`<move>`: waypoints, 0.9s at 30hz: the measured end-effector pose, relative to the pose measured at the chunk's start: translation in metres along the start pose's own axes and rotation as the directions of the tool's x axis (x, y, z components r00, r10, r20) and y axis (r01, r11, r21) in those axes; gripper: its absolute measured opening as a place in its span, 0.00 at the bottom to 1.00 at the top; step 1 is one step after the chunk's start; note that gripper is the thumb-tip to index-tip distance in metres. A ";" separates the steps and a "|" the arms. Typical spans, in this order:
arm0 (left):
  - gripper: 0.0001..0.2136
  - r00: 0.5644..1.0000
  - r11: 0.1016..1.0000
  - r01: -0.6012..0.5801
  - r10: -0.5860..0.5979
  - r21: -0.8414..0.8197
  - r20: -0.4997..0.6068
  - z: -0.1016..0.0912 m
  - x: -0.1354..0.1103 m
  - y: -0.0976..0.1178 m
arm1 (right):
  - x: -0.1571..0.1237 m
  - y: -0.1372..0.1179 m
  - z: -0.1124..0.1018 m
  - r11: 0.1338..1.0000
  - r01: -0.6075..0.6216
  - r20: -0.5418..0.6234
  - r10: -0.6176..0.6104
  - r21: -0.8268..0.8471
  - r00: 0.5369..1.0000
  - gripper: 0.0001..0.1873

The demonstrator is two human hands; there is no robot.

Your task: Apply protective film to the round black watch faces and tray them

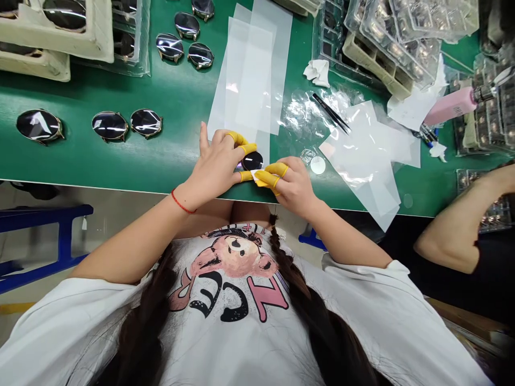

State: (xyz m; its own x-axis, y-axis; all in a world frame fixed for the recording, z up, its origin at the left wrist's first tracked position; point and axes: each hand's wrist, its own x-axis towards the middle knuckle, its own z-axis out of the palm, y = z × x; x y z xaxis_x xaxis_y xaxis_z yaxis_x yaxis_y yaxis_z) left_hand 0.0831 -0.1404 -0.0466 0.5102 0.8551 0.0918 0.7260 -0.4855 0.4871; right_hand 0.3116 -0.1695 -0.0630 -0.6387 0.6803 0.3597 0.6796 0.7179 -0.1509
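One round, glossy black watch face point(253, 161) | left hand point(217, 161) clamped on it | right hand point(295, 185) pinching white scrap point(254, 173)

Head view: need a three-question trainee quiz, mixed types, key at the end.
1. Multiple choice: what sits between the fingers of the left hand? A) black tweezers B) a round black watch face C) crumpled white tissue
2. True or false: the right hand wears blue finger cots.
3. Count: how many watch heads lie in the lower-left row?

Key: 1. B. 2. False; its finger cots are yellow. 3. Three.
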 end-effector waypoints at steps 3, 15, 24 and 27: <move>0.19 1.000 1.000 -0.006 0.006 0.006 -0.009 0.000 -0.001 0.000 | -0.005 -0.005 -0.003 0.998 -0.034 -0.005 0.034 0.054 0.999 0.15; 0.19 0.999 1.000 0.010 -0.010 0.021 -0.034 0.001 -0.004 0.004 | 0.018 -0.015 0.016 0.796 -0.528 -0.194 0.592 0.298 0.782 0.22; 0.18 0.997 0.999 0.045 -0.045 -0.001 -0.059 0.004 -0.005 0.007 | 0.011 -0.012 0.019 0.794 -0.562 -0.264 0.608 0.233 0.749 0.23; 0.20 0.997 0.998 0.054 -0.053 0.022 -0.047 0.003 -0.005 0.007 | 0.013 -0.018 0.019 0.816 -0.539 -0.236 0.577 0.208 0.782 0.23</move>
State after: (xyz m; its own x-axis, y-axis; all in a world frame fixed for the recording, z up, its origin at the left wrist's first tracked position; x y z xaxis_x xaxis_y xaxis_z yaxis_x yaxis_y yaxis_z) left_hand 0.0870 -0.1482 -0.0468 0.4490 0.8871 0.1069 0.7621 -0.4426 0.4724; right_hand 0.2845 -0.1708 -0.0737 -0.0222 0.9111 0.4117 0.8239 0.2499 -0.5086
